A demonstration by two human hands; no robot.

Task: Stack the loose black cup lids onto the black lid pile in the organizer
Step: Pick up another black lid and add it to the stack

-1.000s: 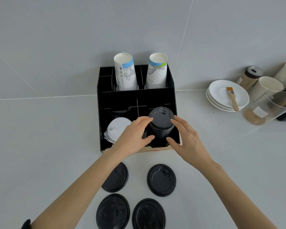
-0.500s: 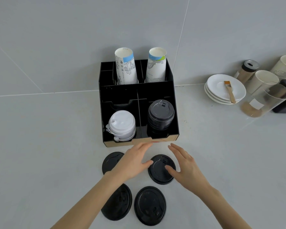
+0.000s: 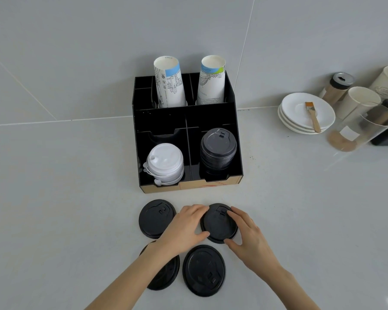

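Fingers [image 3: 238, 217] of both hands curled around one loose black lid [image 3: 217, 224], lid between them on counter.

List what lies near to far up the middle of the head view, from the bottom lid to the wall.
Loose black plastic lid nearest the camera → black lid gripped by both hands → black lid pile in the organizer → tall paper cup with green band.

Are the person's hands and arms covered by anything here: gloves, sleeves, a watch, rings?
No. Both the left hand and the right hand are bare, without gloves or visible rings. Both forearms are bare to the frame's edge, with no sleeve, watch or band showing.
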